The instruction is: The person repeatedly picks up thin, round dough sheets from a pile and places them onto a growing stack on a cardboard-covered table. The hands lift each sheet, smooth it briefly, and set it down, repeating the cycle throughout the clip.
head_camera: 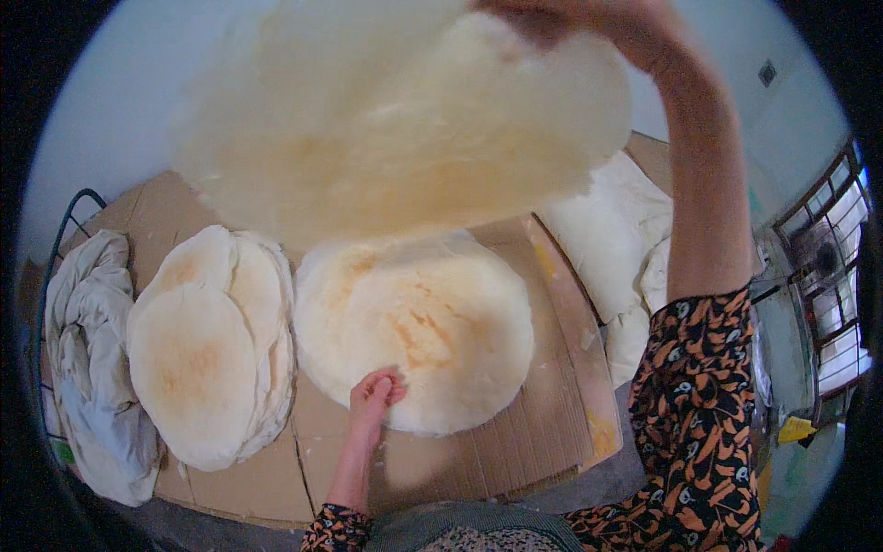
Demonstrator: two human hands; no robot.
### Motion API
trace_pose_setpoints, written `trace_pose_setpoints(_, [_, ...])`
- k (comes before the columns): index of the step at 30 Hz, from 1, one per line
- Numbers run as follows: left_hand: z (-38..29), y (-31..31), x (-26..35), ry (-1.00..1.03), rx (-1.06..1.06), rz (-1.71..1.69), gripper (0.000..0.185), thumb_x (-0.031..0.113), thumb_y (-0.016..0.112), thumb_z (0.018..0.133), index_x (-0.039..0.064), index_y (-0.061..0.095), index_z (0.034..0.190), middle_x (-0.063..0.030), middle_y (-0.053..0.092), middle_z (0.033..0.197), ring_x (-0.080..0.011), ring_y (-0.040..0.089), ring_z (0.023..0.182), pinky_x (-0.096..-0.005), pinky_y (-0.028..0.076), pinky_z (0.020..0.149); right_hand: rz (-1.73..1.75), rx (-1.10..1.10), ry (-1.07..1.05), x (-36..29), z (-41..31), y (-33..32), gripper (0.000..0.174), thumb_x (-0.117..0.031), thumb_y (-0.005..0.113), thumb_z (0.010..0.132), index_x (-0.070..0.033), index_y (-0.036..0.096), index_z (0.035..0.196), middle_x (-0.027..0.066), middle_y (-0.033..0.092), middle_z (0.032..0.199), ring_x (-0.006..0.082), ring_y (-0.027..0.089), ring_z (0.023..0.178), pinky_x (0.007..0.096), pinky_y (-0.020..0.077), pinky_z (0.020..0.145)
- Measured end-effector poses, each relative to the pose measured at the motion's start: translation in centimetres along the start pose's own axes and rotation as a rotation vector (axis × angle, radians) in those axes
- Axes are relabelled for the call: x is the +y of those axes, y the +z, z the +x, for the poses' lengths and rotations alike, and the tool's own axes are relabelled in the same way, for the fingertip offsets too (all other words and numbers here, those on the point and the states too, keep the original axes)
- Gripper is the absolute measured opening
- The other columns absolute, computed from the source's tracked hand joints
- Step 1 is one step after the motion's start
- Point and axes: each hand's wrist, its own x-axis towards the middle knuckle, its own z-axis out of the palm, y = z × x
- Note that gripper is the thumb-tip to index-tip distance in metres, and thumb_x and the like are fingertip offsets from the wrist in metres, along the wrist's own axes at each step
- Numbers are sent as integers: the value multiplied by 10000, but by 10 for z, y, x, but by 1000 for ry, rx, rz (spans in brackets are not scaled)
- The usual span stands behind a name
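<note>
High in front of me, a large thin flatbread (386,152) hangs in the air, blurred by motion. My right hand (534,24), cut by the top edge of the view, grips it by its upper right part. Below lies a pile of wide round flatbreads (476,331) with brown scorch marks on the top one. My left hand (378,393) is at the near edge of that pile, fingers curled in and nothing visible between them. Left of it rests another stack of flatbreads (196,372), its edges overlapping unevenly.
Cardboard (538,441) covers the work surface. A bundled pale cloth (96,372) lies at the left beside a dark metal frame (52,276). On the right are a worn board (583,366) and a white cloth-like heap (607,234). A barred window (831,276) is further right.
</note>
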Motion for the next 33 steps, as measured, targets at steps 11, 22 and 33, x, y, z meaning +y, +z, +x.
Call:
trace_pose_setpoints(11, [-14,6,-49,-193,-246,-765,556,475,376,899,104,353,1312,-112,433,1304,-297,417,1186,-482,353,985,-568,-5,21,170,4,127,524,-350,646,747,-75,527,1177,163,618,1021,289,595,929,389,456,814])
trace_pose_setpoints(22, [5,18,-31,-325,-84,-490,406,382,467,892,45,473,1118,-132,569,1077,-257,584,930,-422,504,800,-230,-290,149,72,-293,281,514,-196,581,758,-81,439,1239,176,501,1205,324,479,1122,431,405,912])
trace_pose_setpoints(33, [47,-9,1,-255,188,-65,148,89,632,788,-8,546,859,-85,586,722,-149,544,542,-243,317,330,386,-49,589,206,-188,147,197,-238,606,766,-50,651,730,-22,575,611,74,516,540,235,416,503])
